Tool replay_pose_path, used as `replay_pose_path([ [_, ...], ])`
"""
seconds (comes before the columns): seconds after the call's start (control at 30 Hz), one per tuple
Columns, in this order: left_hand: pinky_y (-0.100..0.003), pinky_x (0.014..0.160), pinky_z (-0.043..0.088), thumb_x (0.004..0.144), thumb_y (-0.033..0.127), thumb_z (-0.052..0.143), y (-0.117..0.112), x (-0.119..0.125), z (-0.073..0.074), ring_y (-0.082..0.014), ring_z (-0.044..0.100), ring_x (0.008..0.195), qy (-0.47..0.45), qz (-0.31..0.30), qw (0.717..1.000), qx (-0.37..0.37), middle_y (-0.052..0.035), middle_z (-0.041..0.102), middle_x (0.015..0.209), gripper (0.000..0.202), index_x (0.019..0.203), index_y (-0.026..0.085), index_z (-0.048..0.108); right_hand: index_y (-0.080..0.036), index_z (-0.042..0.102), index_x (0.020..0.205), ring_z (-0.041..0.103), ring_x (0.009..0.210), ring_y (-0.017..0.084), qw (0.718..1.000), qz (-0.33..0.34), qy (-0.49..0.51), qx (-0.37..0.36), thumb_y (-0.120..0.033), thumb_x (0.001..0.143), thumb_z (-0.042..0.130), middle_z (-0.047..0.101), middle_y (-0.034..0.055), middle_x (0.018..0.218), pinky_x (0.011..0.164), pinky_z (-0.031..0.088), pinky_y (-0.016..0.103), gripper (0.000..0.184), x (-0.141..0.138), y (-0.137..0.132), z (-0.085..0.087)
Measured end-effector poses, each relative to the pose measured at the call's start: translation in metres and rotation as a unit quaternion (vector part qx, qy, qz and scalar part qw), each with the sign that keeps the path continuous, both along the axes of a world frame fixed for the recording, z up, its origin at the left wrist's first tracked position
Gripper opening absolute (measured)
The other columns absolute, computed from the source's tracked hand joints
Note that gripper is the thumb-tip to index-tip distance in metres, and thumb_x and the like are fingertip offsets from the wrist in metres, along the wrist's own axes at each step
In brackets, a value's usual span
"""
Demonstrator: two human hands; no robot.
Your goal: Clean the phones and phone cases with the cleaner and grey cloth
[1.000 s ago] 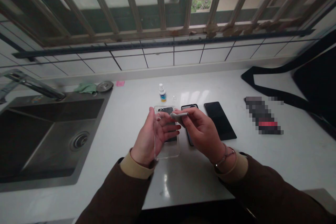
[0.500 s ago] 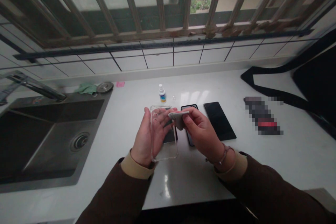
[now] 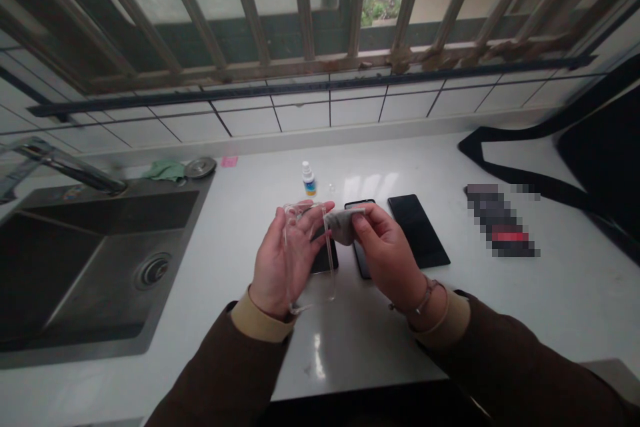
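the left hand [image 3: 283,257] held a clear phone case [image 3: 328,273] tilted on edge, fingers spread in a wide, loose grip around it. the right hand [image 3: 387,257] held a folded grey cloth [image 3: 343,227] in a narrow pinch, the cloth touching the case's long edge. the case was in the air to the right of the stainless steel sink [image 3: 115,213]. further right of the sink, three black phones [image 3: 417,230] lay flat on the white countertop [image 3: 380,340], two partly under the hands. a small dropper bottle [image 3: 309,179] stood upright beyond the hands, right of the sink. a green cloth [image 3: 165,170] and a round metal drain cover [image 3: 200,167] lay behind the sink.
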State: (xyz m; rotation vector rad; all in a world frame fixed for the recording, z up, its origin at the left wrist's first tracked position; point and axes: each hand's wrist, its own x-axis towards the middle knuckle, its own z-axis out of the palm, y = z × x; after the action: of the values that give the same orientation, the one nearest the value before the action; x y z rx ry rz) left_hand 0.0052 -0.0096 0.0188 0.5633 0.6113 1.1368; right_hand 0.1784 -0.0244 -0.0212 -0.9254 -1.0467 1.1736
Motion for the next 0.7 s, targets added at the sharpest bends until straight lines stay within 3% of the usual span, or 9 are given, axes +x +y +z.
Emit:
replay_pose_path([
  [0.07, -0.047, 0.112, 0.052, 0.11, 0.062, 0.047, 0.0, 0.001, 0.001, -0.0286, 0.066, 0.138, 0.009, 0.003, 1.0, -0.005, -0.0141, 0.078, 0.133, 0.048, 0.115, 0.022, 0.074, -0.024, 0.07, 0.107, 0.064, 0.082, 0.016, 0.998, -0.054, -0.023, -0.008, -0.05, 0.108, 0.066, 0.071, 0.0013, 0.093, 0.078, 0.057, 0.032, 0.026, 0.002, 0.002, -0.001],
  [0.13, -0.048, 0.112, 0.052, 0.109, 0.062, 0.047, -0.001, 0.002, 0.001, -0.029, 0.065, 0.139, 0.016, 0.005, 1.0, -0.007, -0.014, 0.078, 0.133, 0.049, 0.114, 0.022, 0.075, -0.024, 0.071, 0.108, 0.066, 0.083, 0.017, 0.997, -0.067, -0.038, -0.015, -0.05, 0.108, 0.065, 0.073, 0.002, 0.095, 0.079, 0.058, 0.032, 0.027, 0.003, 0.003, -0.001],
  [0.4, -0.042, 0.111, 0.053, 0.11, 0.059, 0.048, 0.001, 0.002, 0.001, -0.0259, 0.073, 0.124, 0.005, 0.049, 0.999, 0.008, -0.0147, 0.08, 0.124, 0.045, 0.115, 0.021, 0.072, -0.024, 0.074, 0.11, 0.075, 0.097, 0.019, 0.998, 0.052, -0.046, 0.012, -0.048, 0.104, 0.072, 0.079, 0.004, 0.102, 0.092, 0.063, 0.036, 0.024, -0.009, -0.007, 0.003],
  [0.7, -0.045, 0.109, 0.057, 0.102, 0.064, 0.064, 0.009, -0.012, 0.005, -0.0255, 0.074, 0.116, 0.018, 0.167, 0.985, 0.023, -0.01, 0.078, 0.118, 0.041, 0.112, 0.025, 0.07, -0.021, 0.074, 0.111, 0.065, 0.073, 0.015, 0.976, 0.155, -0.153, -0.004, -0.043, 0.107, 0.066, 0.074, 0.002, 0.088, 0.067, 0.055, 0.028, 0.024, -0.007, -0.013, 0.001],
])
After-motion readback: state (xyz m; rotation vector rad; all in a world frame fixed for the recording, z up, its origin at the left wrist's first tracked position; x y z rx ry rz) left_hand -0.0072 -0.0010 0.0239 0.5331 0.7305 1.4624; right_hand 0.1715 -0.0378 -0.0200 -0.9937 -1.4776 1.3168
